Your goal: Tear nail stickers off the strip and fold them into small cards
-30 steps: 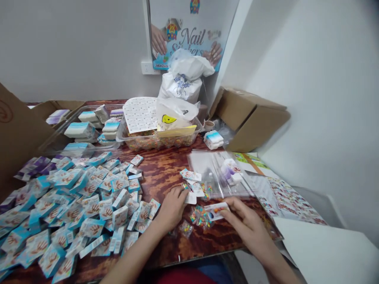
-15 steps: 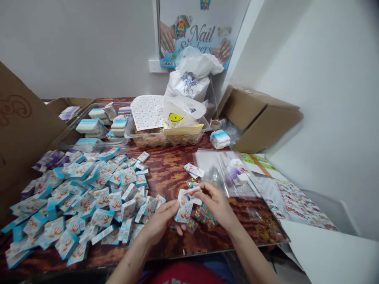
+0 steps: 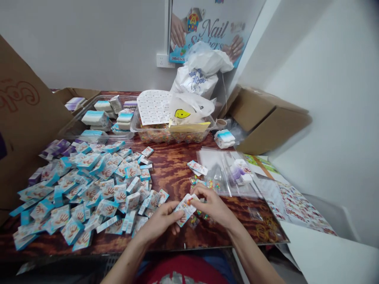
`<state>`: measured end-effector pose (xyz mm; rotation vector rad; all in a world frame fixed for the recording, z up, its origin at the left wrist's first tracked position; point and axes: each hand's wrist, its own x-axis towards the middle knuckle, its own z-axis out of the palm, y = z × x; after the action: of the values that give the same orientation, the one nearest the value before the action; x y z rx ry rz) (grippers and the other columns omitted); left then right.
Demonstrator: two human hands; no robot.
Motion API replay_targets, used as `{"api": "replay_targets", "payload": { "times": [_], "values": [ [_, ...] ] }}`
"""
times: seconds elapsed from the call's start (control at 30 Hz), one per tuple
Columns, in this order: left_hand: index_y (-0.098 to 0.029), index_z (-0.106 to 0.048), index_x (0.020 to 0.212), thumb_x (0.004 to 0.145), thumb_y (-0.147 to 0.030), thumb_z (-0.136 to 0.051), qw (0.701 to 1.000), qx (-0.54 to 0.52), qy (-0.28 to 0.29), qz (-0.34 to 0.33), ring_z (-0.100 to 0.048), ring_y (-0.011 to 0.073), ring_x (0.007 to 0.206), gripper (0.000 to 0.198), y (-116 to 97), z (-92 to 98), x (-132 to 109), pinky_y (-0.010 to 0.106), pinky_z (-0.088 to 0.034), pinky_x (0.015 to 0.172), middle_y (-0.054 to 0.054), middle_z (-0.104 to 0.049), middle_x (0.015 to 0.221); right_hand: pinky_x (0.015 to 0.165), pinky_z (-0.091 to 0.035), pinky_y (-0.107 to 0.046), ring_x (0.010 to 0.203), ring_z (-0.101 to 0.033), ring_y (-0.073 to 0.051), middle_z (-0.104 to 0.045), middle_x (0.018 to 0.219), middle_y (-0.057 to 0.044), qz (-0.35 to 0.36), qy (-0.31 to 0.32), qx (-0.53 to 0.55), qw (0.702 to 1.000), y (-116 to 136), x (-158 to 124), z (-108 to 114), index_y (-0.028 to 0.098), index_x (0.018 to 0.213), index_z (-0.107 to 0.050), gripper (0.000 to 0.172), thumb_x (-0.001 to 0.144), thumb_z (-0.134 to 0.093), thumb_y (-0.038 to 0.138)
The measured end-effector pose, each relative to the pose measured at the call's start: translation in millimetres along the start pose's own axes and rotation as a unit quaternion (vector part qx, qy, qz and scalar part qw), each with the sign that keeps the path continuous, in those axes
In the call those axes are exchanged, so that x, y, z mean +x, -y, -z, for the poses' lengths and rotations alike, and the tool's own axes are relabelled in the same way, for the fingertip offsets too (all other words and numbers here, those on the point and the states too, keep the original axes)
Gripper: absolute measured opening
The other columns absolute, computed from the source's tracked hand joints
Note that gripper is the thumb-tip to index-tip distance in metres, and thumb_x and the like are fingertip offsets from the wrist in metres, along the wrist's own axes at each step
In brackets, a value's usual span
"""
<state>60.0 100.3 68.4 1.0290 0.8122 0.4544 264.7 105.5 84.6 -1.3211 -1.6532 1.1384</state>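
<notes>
Bare forearms (image 3: 126,262), red shirt (image 3: 183,270)

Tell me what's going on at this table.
A person is holding a small card between their left hand and right hand, above a wooden table. A big heap of similar cards lies to the left. A clear plastic bag lies to the right, and a plastic tub of colourful packets stands behind.
</notes>
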Motion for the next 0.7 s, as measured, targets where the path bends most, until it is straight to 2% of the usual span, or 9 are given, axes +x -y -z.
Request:
{"api": "replay_targets", "payload": {
  "times": [0.17,0.3,0.4,0.5,0.63,0.7],
  "values": [
    [-0.013,-0.062,0.092,0.08,-0.058,-0.063,0.999,0.039,-0.01,-0.003,-0.053,0.0076,0.051,0.046,3,0.8,-2,0.018,-0.043,0.047,-0.002,-0.056,0.07,0.076,-0.04,-0.028,0.082,-0.053,-0.016,-0.058,0.085,-0.001,0.004,0.042,-0.003,0.999,6,-4,-8,0.018,0.063,-0.055,0.017,0.079,-0.062,0.016],
    [-0.013,-0.063,0.094,0.082,-0.058,-0.061,0.996,0.081,-0.025,-0.013,-0.053,0.0086,0.052,0.046,4,3.8,-4,0.019,-0.043,0.047,-0.002,-0.055,0.072,0.078,-0.041,-0.029,0.084,-0.054,-0.017,-0.059,0.085,-0.002,-0.016,0.084,0.036,0.996,5,-6,-5,0.017,0.069,-0.063,0.015,0.082,-0.062,0.025],
    [-0.014,-0.064,0.098,0.084,-0.055,-0.058,0.995,0.098,-0.024,-0.015,-0.052,0.0087,0.053,0.043,4,5.4,-4,0.019,-0.043,0.048,-0.002,-0.055,0.074,0.076,-0.042,-0.029,0.082,-0.056,-0.017,-0.06,0.085,-0.003,-0.038,0.097,0.075,0.992,1,-8,-2,0.018,0.075,-0.067,0.022,0.088,-0.058,0.034],
    [-0.015,-0.064,0.102,0.086,-0.053,-0.057,0.994,0.106,-0.021,-0.013,-0.053,0.0092,0.054,0.042,4,4.9,-4,0.019,-0.043,0.049,-0.002,-0.056,0.075,0.073,-0.041,-0.028,0.077,-0.055,-0.016,-0.06,0.08,-0.002,-0.055,0.07,0.083,0.993,-4,-9,-6,0.017,0.071,-0.065,0.026,0.087,-0.059,0.037],
    [-0.015,-0.064,0.099,0.086,-0.054,-0.057,0.994,0.103,-0.018,-0.012,-0.054,0.0096,0.054,0.042,5,3.4,-2,0.019,-0.044,0.049,-0.002,-0.056,0.074,0.069,-0.041,-0.027,0.073,-0.053,-0.016,-0.058,0.073,0.001,-0.073,0.0,0.077,0.994,-9,-12,-17,0.018,0.071,-0.062,0.018,0.081,-0.064,0.033],
    [-0.015,-0.063,0.097,0.085,-0.056,-0.057,0.995,0.101,-0.01,-0.017,-0.053,0.0093,0.054,0.043,6,3.4,-1,0.018,-0.044,0.048,-0.002,-0.056,0.073,0.069,-0.041,-0.027,0.072,-0.053,-0.016,-0.057,0.072,0.001,-0.061,-0.02,0.074,0.995,-10,-13,-22,0.018,0.068,-0.06,0.017,0.08,-0.064,0.03]
  ]
}}
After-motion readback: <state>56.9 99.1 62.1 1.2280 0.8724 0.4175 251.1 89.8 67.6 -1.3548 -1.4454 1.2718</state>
